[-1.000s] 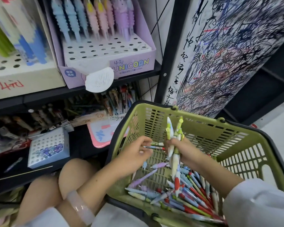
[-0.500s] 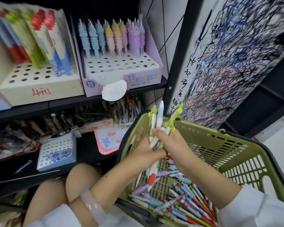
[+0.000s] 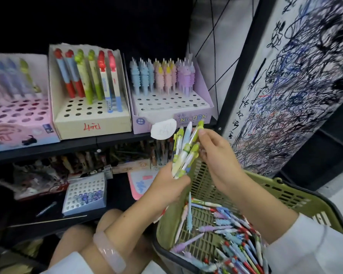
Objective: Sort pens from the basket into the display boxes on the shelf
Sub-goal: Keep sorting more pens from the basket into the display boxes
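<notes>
Dark shop shelving, two tiers, fills the far side — a scribble-covered tester panel stands far right.

Left to right on the upper tier: a pink display box, print too blurred to read; a cream display box with red handwriting on its front, apparently "4元", holding red, green and blue character pens at the back, many front holes free; a lilac display box printed "UNICORN", pastel pens in its rear rows. A white paper tag hangs off its front, marks illegible.

Left hand grips the lower ends of a small bunch of green-topped pens, held upright just in front of the lilac box. Right hand is at the tops, fingertips pinching one green cap.

Green basket sits near right, many mixed pens lying loose inside.

Judgement: step is separating one pen for a hole. The green tops look to match the cream box. Best to pull one pen clear while the left keeps the bundle tight, then lower it tip-down into an open front hole — rear pens lean and could topple if bumped.
</notes>
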A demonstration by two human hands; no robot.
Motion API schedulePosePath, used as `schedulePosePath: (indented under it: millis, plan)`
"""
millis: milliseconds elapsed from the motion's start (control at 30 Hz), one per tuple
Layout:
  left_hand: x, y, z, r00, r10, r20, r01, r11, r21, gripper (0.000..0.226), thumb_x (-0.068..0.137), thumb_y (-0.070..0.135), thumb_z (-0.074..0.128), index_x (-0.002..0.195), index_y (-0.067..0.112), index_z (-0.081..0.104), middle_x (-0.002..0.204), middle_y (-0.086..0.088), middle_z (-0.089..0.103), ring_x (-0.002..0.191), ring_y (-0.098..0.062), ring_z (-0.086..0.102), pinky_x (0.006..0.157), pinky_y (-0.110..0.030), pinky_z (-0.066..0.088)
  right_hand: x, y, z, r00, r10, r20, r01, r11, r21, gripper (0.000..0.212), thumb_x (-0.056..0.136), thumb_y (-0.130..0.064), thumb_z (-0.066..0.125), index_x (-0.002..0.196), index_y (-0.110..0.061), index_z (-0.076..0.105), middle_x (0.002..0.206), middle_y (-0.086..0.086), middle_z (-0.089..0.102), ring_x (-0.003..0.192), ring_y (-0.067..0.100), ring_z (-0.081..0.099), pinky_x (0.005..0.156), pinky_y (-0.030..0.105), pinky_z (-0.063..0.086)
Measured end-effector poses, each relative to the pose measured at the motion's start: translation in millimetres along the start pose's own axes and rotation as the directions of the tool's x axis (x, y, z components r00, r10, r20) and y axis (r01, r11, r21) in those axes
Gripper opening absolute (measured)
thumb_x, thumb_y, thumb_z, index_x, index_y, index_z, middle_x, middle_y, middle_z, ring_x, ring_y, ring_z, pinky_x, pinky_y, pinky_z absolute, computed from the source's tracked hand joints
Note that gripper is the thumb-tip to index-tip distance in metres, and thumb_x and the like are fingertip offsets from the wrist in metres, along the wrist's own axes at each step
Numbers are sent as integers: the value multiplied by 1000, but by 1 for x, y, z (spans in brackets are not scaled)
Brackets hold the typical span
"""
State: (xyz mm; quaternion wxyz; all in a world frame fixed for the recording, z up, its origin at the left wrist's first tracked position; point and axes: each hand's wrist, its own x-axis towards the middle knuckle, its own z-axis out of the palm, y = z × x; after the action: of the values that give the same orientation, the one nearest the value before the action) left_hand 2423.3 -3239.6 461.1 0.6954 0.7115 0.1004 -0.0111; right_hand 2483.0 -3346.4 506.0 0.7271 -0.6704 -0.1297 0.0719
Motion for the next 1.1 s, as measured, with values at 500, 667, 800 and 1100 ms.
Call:
schedulePosePath:
  millis: [500,667,800,1100]
  plan:
    - [-44,39,-186,908,124,-400,-190,973,-130,7,92,22,56,97,21,52,67,-1,47,47,-7,39,38,-18,30,60,-103,190,867,-392,307,426,904,-50,15,92,-16,55,98,-30,52,66,-8,64,65,8,61,63,22,52]
    - [-50,47,-235,832,127,-540,-253,953,-166,7,93,22,54,93,20,48,69,-3,47,48,-9,39,37,-16,32,83,-122,246,832,-456,317,528,826,-198,13,88,-19,57,88,-30,52,74,1,66,70,18,63,75,40,55]
    - [-49,53,-260,785,162,-598,-294,947,-128,8,94,21,52,88,18,49,64,1,51,47,-9,39,39,-18,32,104,-117,282,789,-486,375,600,740,-303,8,90,-20,57,90,-25,50,69,-1,65,67,12,63,68,31,54]
    - [-53,53,-286,821,147,-552,-280,946,-163,6,93,21,54,92,15,53,55,7,58,45,-9,39,37,-19,30,141,-92,319,818,-333,469,575,480,-662,19,93,-12,47,110,-5,51,94,17,63,83,31,61,74,39,51]
